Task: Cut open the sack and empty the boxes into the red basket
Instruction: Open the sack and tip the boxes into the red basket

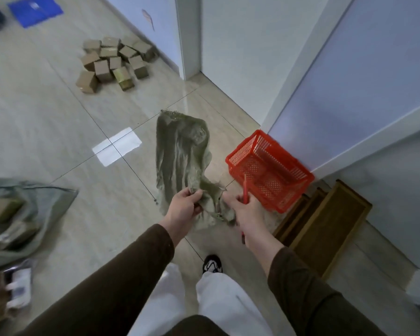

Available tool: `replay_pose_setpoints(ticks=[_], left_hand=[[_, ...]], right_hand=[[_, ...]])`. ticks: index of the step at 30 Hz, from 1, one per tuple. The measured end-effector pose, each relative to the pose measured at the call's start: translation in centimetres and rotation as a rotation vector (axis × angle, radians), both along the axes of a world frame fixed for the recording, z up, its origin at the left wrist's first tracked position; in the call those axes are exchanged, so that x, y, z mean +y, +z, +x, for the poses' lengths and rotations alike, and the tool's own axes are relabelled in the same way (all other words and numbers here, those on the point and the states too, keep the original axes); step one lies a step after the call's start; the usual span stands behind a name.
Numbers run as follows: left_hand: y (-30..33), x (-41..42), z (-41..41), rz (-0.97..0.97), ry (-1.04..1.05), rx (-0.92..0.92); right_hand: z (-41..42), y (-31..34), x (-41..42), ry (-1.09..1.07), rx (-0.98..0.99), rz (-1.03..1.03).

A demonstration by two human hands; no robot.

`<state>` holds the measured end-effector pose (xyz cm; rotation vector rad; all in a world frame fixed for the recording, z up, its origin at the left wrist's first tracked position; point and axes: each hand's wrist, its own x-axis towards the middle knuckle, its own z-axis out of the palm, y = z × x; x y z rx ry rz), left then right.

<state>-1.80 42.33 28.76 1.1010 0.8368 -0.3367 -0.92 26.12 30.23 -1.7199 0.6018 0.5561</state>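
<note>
A limp grey-green sack (180,154) hangs flat from both my hands, its far end trailing toward the floor. My left hand (183,207) grips its near edge. My right hand (243,209) pinches the same edge and also holds a thin red cutter (245,190) that sticks up from the fist. The red basket (268,168) stands on the floor just right of the sack, by the wall, with nothing visible inside. Several brown cardboard boxes (114,61) lie in a loose pile on the floor farther away, at the upper left.
Another grey sack (22,214) holding boxes lies at the left edge. Wooden frames (325,224) lean along the right wall. White walls and a door frame (189,37) close off the right side. A blue sheet (34,10) lies at the far top left.
</note>
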Motion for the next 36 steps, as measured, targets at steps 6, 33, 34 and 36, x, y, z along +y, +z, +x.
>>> replay_pose_setpoints(ticks=[6,33,34,36], left_hand=[[-1.7,0.8,-1.6,-0.004,0.066,-0.008],[-4.8,4.0,-2.0,0.091,0.163,0.277],[-4.8,4.0,-2.2,0.093,0.189,0.265],[-4.6,4.0,-2.3,0.073,0.238,0.228]], right_hand=[[3.5,-1.2,3.1,0.368,-0.021,-0.236],[3.5,-2.5,-1.2,0.146,-0.130,-0.074],[3.5,-2.5,-1.5,0.219,-0.137,-0.073],[3.5,-2.7,-1.6,0.399,-0.174,-0.166]])
